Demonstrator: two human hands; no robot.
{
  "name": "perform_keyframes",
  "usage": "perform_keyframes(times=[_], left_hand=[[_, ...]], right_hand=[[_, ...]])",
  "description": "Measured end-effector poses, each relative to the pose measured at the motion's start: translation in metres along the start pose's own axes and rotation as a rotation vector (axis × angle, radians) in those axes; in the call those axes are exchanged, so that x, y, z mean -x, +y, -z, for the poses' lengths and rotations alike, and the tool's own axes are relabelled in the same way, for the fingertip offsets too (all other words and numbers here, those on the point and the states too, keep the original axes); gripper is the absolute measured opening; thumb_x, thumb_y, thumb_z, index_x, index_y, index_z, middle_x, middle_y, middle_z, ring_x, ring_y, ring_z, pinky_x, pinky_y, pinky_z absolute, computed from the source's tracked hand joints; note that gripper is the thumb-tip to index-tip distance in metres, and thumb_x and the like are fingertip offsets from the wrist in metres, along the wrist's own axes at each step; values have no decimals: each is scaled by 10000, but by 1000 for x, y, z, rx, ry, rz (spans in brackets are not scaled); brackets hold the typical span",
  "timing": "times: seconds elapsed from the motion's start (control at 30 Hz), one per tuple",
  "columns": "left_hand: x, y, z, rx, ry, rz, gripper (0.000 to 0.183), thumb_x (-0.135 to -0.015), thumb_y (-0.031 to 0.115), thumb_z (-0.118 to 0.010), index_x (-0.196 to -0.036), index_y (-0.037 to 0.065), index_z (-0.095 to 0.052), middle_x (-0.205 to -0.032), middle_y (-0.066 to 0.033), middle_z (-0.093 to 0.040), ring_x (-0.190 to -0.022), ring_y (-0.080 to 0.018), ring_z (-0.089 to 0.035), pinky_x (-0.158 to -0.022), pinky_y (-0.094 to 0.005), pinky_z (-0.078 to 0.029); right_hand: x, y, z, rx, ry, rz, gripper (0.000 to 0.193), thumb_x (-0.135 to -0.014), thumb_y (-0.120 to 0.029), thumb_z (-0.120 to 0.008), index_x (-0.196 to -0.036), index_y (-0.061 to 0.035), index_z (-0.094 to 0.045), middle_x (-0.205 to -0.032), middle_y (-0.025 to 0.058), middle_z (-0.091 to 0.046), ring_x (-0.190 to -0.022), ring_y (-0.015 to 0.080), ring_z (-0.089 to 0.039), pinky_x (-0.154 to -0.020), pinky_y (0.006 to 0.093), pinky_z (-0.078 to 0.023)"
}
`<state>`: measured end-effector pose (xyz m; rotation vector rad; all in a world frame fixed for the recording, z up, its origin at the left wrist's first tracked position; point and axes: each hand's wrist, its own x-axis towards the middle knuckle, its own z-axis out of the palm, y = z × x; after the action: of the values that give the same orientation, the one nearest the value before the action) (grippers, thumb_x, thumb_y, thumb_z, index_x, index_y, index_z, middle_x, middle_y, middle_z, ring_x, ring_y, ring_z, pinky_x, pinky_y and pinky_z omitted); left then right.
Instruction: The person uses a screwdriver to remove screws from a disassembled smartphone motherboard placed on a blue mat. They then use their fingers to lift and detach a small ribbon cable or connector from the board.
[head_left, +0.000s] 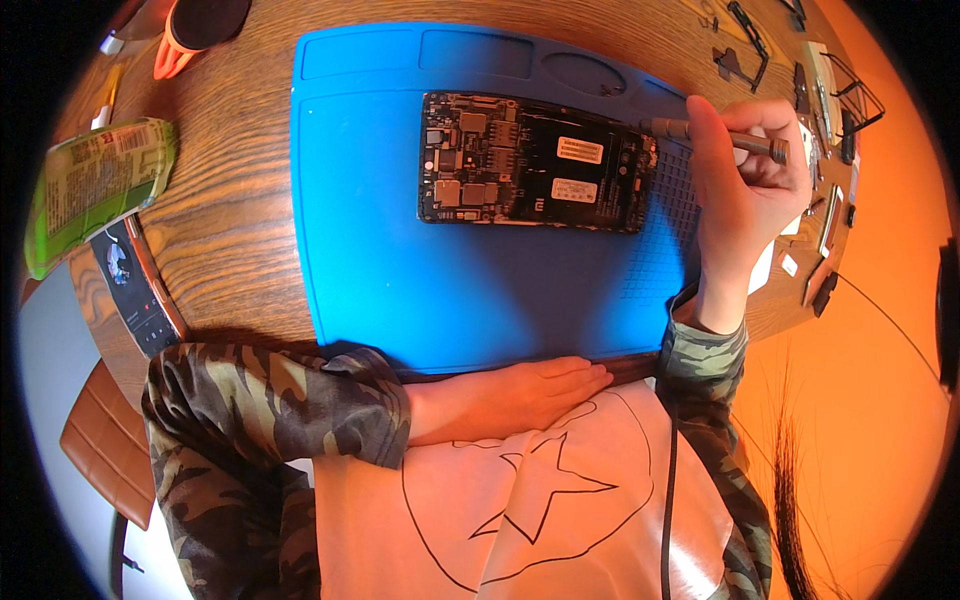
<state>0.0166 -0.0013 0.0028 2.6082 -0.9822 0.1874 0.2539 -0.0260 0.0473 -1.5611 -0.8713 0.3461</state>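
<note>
On a blue silicone work mat [400, 300] lies a smartphone without its back cover [540, 165], its circuit board at the left and its black battery at the right. My right hand [738, 190] is closed around a slim grey screwdriver [765, 147]. The screwdriver's narrow end reaches the phone's upper right corner; whether it touches a screw is too small to tell. My left hand [520, 395] rests at the mat's near edge, against my body, with its fingers stretched out and nothing in them.
At the left of the wooden table [225, 240] are a green package [100, 190] and a second phone [135, 285] with a lit screen. An orange and black object [195, 30] stands at the far left. Several small dark parts [745, 45] and tools lie along the right side.
</note>
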Motion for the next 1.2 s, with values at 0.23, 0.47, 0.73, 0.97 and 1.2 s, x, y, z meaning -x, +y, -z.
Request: perform_keyframes(times=[0.23, 0.47, 0.73, 0.97, 1.2], left_hand=[[1, 0, 2, -10, -59, -20, 617, -959, 202, -466, -1515, -62, -423, -1626, -164, -368, -1513, -275, -339, -1253, -398, -249], [1, -5, 11, -30, -127, -54, 660, -967, 228, -458, -1547, -74, -366, -1653, -176, -317, -1535, -280, -301, -1267, -410, -226], [-1, -3, 6, -14, -129, -33, 679, -962, 217, -461, -1560, -77, -330, -1663, -171, -295, -1539, -280, -294, -1266, -396, -238], [3, -4, -1, 17, -28, -35, 572, -966, 176, -468, -1496, -39, -462, -1617, -152, -392, -1504, -273, -360, -1248, -394, -265], [3, -8, 3, 104, -75, 2, 639, -959, 160, -467, -1558, -33, -356, -1651, -139, -337, -1502, -253, -368, -1232, -387, -304]], right_hand=[[-3, -3, 7, -109, -117, -81, 234, -863, 126, -752, -1059, 20, -681, -752, 6, -657, -622, 8, -557, -595, 128, -413], [-3, 3, 6, 201, -17, 175, 129, -898, 118, -714, -999, 40, -697, -794, 30, -695, -629, -4, -536, -603, 119, -376], [-5, -1, 4, -106, -73, -15, 218, -910, 94, -717, -1105, 19, -653, -742, -14, -634, -626, -25, -520, -569, 123, -356], [-4, -7, 11, -119, -87, -110, 166, -910, 73, -728, -1020, 0, -628, -767, -12, -655, -635, 11, -575, -539, 156, -398], [-12, 11, 2, -127, -135, 15, 112, -962, -24, -711, -1037, -19, -627, -779, -48, -615, -701, -13, -568, -590, 142, -409]])
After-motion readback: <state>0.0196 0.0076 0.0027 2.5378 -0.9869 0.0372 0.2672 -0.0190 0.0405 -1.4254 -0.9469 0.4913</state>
